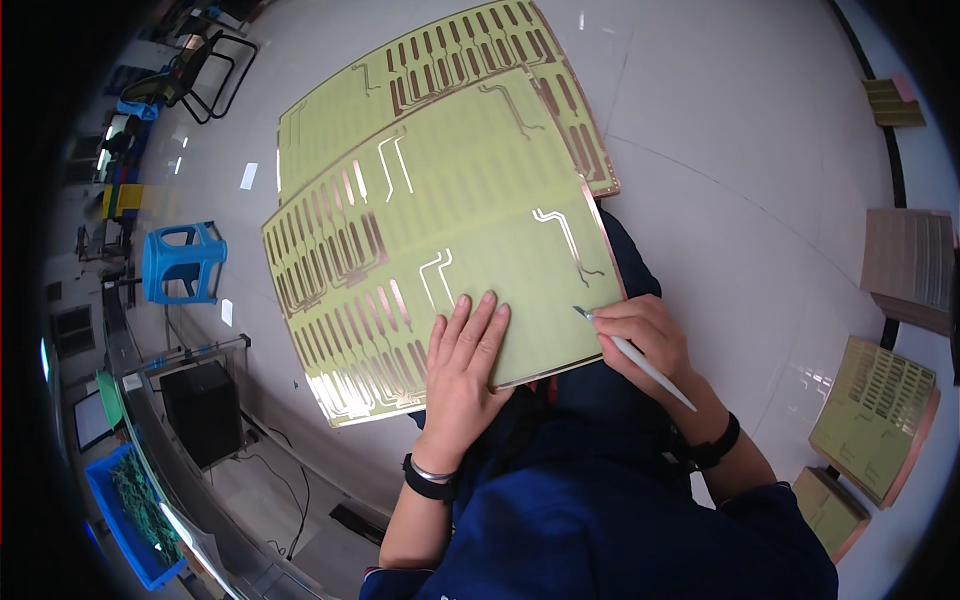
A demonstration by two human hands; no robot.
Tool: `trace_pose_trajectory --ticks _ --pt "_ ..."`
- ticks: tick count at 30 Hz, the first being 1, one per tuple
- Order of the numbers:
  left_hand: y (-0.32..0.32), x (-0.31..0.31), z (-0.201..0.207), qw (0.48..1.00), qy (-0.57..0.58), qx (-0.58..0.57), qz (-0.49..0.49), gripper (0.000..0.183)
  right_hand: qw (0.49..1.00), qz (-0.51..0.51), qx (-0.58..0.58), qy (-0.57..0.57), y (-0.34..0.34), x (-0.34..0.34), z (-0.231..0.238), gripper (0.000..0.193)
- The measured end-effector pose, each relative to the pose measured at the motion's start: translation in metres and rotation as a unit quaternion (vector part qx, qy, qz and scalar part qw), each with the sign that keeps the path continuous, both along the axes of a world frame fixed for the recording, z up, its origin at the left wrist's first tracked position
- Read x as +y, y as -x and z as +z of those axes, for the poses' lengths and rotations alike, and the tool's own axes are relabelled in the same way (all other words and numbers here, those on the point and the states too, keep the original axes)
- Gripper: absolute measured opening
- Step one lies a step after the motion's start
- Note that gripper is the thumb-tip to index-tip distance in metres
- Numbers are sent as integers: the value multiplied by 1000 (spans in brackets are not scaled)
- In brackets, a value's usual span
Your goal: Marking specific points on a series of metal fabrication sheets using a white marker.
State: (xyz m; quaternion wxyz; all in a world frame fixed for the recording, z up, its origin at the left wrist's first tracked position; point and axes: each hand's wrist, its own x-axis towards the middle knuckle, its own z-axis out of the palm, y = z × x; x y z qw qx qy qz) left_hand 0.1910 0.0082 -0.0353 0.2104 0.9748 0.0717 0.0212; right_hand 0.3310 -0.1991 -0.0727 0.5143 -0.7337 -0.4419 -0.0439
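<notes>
A large yellow-green circuit board panel (pixel 490 240) with copper traces lies across my lap. My left hand (pixel 465 355) rests flat on its near edge, fingers slightly spread, beside a pair of bent copper traces. In my right hand (pixel 645 340) is a white-handled craft knife (pixel 650 372), held like a pen. Its small metal tip points left, over the board close to the right edge; whether it touches the surface I cannot tell. Behind and partly under this panel lies a second, similar circuit board panel (pixel 330 115), with its near part hidden.
A blue plastic stool (pixel 185 262) stands on the floor at the left. Lower left are a black box (pixel 200 412), loose cables and a blue bin (pixel 100 480) of green pieces. Stacks of panels (pixel 875 415) lean along the right wall, with a brown stack (pixel 908 265) farther up.
</notes>
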Motion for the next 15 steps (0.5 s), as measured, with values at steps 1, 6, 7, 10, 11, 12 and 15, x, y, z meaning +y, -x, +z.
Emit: trace_pose_trajectory --ticks 1,6,7,10,11,12,15 --pt "0 0 -1 1000 -2 0 -1 88 1000 1 0 0 0 1 0 32" --pt "1 -1 -2 1000 -13 2 -1 88 1000 -8 11 6 -4 10 8 32" --pt "1 -1 -2 1000 -14 4 -1 88 1000 -8 12 7 -4 10 7 32" --pt "1 0 -2 1000 -13 5 -3 89 1000 -6 7 13 -5 12 5 31" --pt "1 0 -2 1000 -11 5 -5 90 1000 -10 2 9 -5 13 5 30" --pt "1 0 -1 1000 -11 6 -4 90 1000 -13 -2 4 -5 14 5 28" --pt "0 0 0 1000 -12 14 -5 91 1000 -22 -2 10 -4 15 2 31"
